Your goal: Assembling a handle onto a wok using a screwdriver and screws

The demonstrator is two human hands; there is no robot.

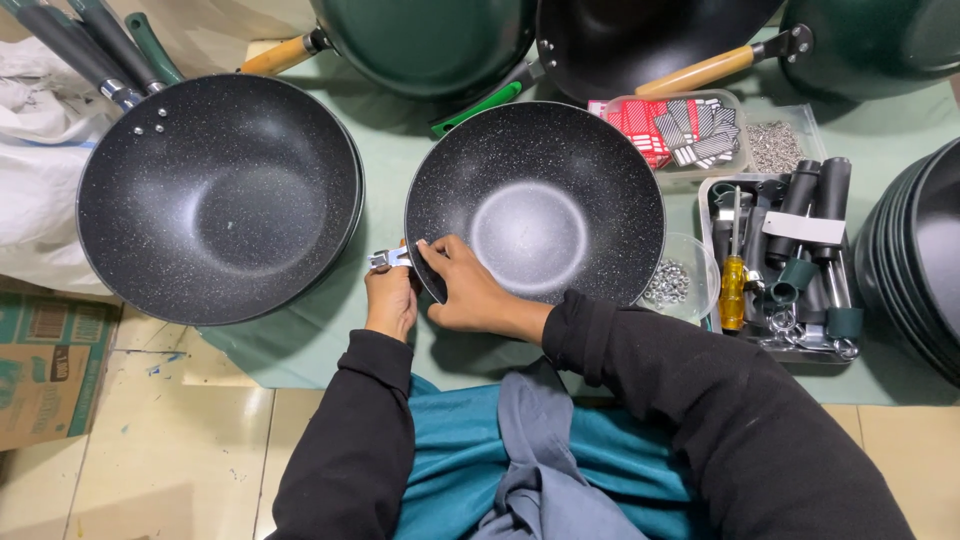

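Black speckled wok [535, 205] on green mat [300, 340], both hands' fingers [432, 250] pinching a metal bracket [388, 260] at its rim.

free: green mat [390, 170] strip between left wok [218, 195] and centre wok [535, 200], narrow | right: bowl [690, 265] touches centre wok, tray [775, 260] just beside | far: pans [560, 40] and handles crowd edge | near: mat open
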